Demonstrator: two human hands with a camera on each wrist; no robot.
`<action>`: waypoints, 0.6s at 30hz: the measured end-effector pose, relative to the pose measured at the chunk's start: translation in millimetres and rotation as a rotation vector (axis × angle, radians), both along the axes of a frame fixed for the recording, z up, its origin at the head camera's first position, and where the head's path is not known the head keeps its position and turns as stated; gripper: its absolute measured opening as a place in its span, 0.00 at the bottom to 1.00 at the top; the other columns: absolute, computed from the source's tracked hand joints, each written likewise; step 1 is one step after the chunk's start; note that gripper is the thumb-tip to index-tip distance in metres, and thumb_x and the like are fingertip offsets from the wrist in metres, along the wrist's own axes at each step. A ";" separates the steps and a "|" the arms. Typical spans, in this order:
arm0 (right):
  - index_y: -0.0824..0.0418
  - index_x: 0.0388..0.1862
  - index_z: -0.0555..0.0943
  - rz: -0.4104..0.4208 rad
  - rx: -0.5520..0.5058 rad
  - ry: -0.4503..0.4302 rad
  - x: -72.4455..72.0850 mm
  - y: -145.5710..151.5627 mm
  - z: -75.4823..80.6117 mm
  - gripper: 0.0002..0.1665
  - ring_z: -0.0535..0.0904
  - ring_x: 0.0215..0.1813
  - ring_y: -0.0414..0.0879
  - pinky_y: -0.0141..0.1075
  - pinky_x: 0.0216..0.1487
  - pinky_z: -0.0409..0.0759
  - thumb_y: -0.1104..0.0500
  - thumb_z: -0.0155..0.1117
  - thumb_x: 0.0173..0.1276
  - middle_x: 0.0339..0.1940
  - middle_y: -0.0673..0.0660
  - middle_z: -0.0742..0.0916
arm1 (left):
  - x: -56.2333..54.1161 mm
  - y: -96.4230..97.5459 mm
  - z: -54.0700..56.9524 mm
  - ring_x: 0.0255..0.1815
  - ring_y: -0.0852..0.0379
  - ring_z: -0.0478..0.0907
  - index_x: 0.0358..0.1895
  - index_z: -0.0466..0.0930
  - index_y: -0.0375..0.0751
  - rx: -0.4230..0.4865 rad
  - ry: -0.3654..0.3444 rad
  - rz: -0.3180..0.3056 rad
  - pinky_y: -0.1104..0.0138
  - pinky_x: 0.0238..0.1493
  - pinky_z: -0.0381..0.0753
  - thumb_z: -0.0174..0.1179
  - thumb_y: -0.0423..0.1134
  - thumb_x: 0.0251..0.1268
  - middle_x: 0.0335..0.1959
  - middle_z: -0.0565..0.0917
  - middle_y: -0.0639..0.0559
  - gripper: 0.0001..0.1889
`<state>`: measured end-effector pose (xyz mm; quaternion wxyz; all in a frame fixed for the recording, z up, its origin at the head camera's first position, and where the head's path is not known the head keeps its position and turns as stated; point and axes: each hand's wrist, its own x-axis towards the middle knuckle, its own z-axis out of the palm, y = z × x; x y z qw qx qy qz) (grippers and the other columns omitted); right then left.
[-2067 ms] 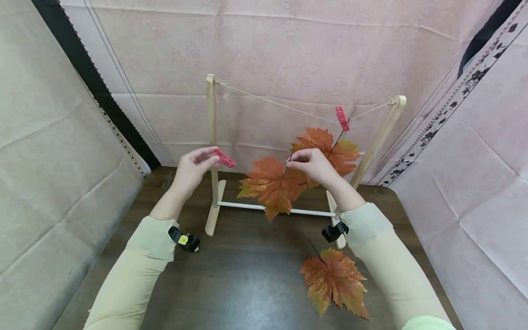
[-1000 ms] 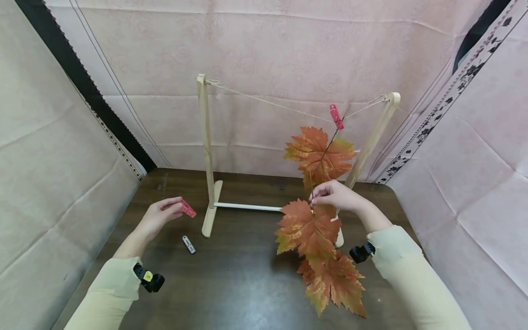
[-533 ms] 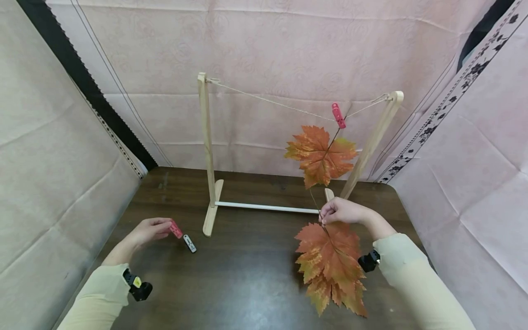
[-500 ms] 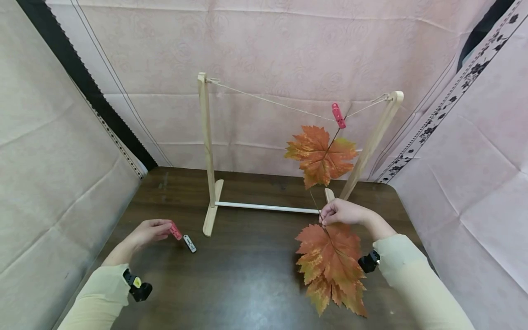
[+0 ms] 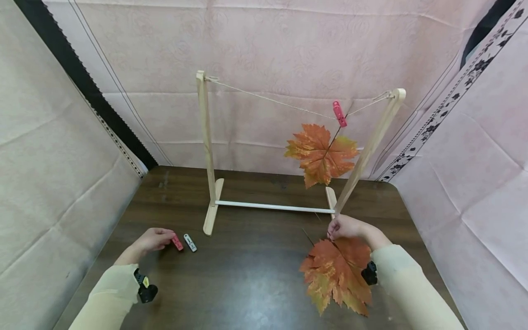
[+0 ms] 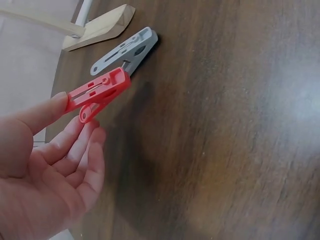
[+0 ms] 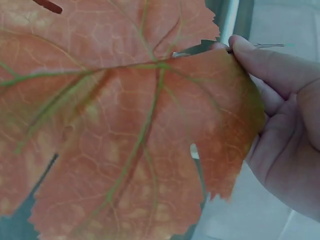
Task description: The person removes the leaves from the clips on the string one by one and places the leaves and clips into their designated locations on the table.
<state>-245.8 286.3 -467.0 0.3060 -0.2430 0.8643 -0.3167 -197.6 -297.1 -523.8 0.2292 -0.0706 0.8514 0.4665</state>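
Note:
My left hand pinches a red clothespin between thumb and fingers, low over the table. Just beyond it a grey clothespin lies on the tabletop. My right hand pinches an orange maple leaf close to the base of its blade, its thin stem sticking out past the fingertips. That leaf overlaps a second maple leaf on the table and hides most of it. A third maple leaf hangs from the string by another red clothespin.
A wooden rack stands at the back, with a left post, a leaning right post and a white crossbar. Pale cloth walls in the dark wooden table.
My left hand has come down leftward with the red clothespin, beside the grey one. My right hand has carried its leaf right and down from the rack, over the leaf on the table.

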 end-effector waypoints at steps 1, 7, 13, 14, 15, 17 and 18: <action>0.72 0.28 0.81 -0.007 -0.003 0.008 0.3 2.0 -3.3 0.03 0.73 0.27 0.36 0.28 0.30 0.74 0.73 0.59 0.58 0.26 0.57 0.86 | -0.5 1.2 -1.1 0.54 0.39 0.76 0.58 0.67 0.19 -0.008 -0.005 0.005 0.56 0.50 0.80 0.50 0.41 0.70 0.53 0.77 0.28 0.25; 0.71 0.29 0.81 -0.072 -0.009 0.057 2.5 9.9 -18.8 0.03 0.75 0.28 0.35 0.28 0.31 0.75 0.70 0.63 0.57 0.28 0.59 0.87 | -0.9 6.3 -8.6 0.57 0.34 0.72 0.58 0.67 0.20 -0.039 -0.027 0.037 0.51 0.54 0.77 0.49 0.41 0.71 0.55 0.74 0.26 0.24; 0.74 0.32 0.80 -0.139 -0.013 0.075 5.3 17.2 -27.0 0.07 0.79 0.29 0.38 0.30 0.31 0.77 0.73 0.64 0.53 0.26 0.60 0.87 | -0.2 11.3 -13.3 0.56 0.34 0.72 0.57 0.69 0.20 -0.055 -0.022 0.064 0.49 0.54 0.77 0.49 0.41 0.71 0.55 0.73 0.25 0.23; 0.75 0.33 0.80 -0.146 -0.014 0.077 5.7 18.4 -28.1 0.08 0.79 0.29 0.39 0.30 0.31 0.78 0.73 0.64 0.52 0.26 0.61 0.86 | -0.2 12.1 -13.8 0.56 0.34 0.72 0.56 0.70 0.21 -0.058 -0.022 0.071 0.49 0.54 0.77 0.49 0.41 0.71 0.56 0.73 0.25 0.23; 0.76 0.34 0.80 -0.155 -0.014 0.079 5.9 19.5 -29.5 0.09 0.79 0.29 0.39 0.31 0.31 0.78 0.74 0.64 0.52 0.26 0.61 0.86 | 0.1 13.0 -13.7 0.56 0.33 0.72 0.56 0.70 0.21 -0.059 -0.022 0.077 0.49 0.54 0.77 0.49 0.41 0.71 0.56 0.72 0.25 0.23; 0.76 0.35 0.80 -0.164 -0.005 0.098 6.1 21.2 -31.7 0.10 0.80 0.29 0.40 0.32 0.31 0.78 0.73 0.64 0.52 0.26 0.61 0.86 | 0.5 14.4 -13.2 0.57 0.33 0.71 0.56 0.70 0.21 -0.068 -0.023 0.082 0.49 0.54 0.76 0.49 0.42 0.70 0.56 0.72 0.24 0.23; 0.75 0.35 0.80 -0.164 0.003 0.114 5.8 22.2 -32.9 0.10 0.80 0.30 0.40 0.32 0.31 0.78 0.73 0.64 0.52 0.26 0.61 0.86 | 0.7 14.9 -13.0 0.57 0.32 0.70 0.56 0.70 0.21 -0.072 -0.027 0.089 0.48 0.54 0.76 0.49 0.41 0.70 0.56 0.71 0.24 0.23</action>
